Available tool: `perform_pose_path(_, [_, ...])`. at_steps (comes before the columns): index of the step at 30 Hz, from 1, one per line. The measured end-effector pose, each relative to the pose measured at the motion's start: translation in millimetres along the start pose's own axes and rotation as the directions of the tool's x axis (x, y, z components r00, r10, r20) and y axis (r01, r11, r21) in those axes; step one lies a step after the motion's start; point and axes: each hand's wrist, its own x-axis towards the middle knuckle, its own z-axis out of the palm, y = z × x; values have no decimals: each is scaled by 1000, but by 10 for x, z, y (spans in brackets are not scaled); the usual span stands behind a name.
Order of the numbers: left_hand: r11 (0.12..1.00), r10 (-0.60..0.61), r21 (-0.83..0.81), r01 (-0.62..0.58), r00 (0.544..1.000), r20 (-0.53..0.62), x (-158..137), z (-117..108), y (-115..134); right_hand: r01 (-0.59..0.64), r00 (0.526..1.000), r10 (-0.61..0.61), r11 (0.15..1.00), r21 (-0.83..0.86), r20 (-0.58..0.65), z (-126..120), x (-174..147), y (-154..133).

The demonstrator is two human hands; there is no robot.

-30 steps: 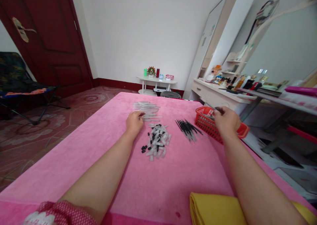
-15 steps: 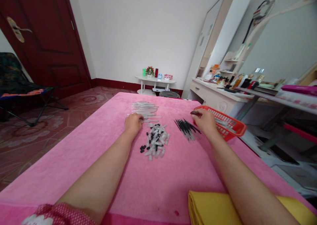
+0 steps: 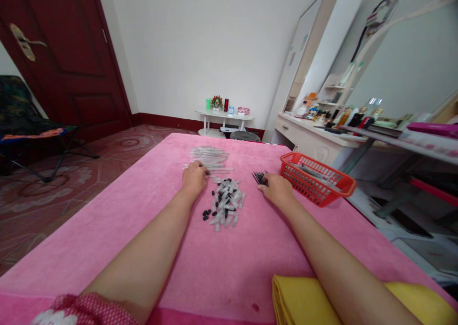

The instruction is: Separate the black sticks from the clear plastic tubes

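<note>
At the upper left of the frame, a dark red door (image 3: pixel 82 48) with a handle (image 3: pixel 22 41); below, a folding chair (image 3: pixel 16 105). At upper centre, before a white wall (image 3: pixel 200 43), a small table (image 3: pixel 222 115) with a green cup (image 3: pixel 208 103), a flowered plant (image 3: pixel 216 101) and a red cylinder (image 3: pixel 226 105). At right, a dresser (image 3: pixel 286 125) crowded with bottles (image 3: pixel 344 117); at lower right, folded yellow cloth (image 3: pixel 300 298).

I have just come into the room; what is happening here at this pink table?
A person has both bare hands over a pink cloth. The right hand is at the thin black sticks, partly hiding them; its grip is unclear. The left hand is beside the pale rods; its fingertips are hard to see. Between the hands lies a loose pile of short black and whitish pieces. Slim items lie in the red basket.
</note>
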Motion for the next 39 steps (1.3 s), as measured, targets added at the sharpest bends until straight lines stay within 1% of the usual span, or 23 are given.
perform_pose_path(2, [1000, 22, -11, -23, 999, -42, 0, -5, 17, 35, 999, -36, 999, -20, -37, 33, -2, -13])
perform_pose_path(5, [998, 62, -24, -64, 995, -78, 3, -32, 58, 69, 997, -71, 996, -59, -43, 57, 0, -25])
perform_pose_path(12, [983, 159, -76, -166, 983, -89, 1, -30, 145, -2, 1000, 4, 993, -119, 16, 47, 1, -117])
perform_pose_path(15, [976, 192, -88, -199, 978, -74, 2, -4, 156, 12, 1000, -11, 992, -126, 4, 24, -19, -146])
perform_pose_path(18, [974, 202, -94, -207, 978, -58, 3, 2, 158, 23, 1000, -23, 993, -119, 5, -10, -44, -169])
perform_pose_path(22, [975, 186, -111, -190, 981, -45, 2, -2, 159, 2, 999, 4, 994, -111, 53, -40, -61, -208])
perform_pose_path(24, [974, 188, -117, -192, 981, -47, 1, -2, 160, 26, 997, -19, 995, -101, 74, -39, -66, -222])
perform_pose_path(26, [973, 194, -117, -198, 980, -47, 0, 3, 159, 53, 997, -47, 996, -76, 68, -36, -70, -224])
perform_pose_path(29, [974, 194, -111, -197, 980, -45, 3, 16, 149, 106, 994, -106, 994, -9, 11, -49, -72, -214])
perform_pose_path(33, [975, 183, -121, -189, 981, -58, 13, 41, 123, 209, 976, -204, 975, 71, -75, -96, -65, -200])
perform_pose_path(36, [971, 188, -135, -195, 980, -64, 16, 48, 115, 255, 964, -244, 961, 109, -108, -119, -65, -209])
perform_pose_path(39, [964, 205, -158, -214, 976, -69, 10, 31, 132, 270, 960, -256, 955, 123, -113, -130, -76, -232])
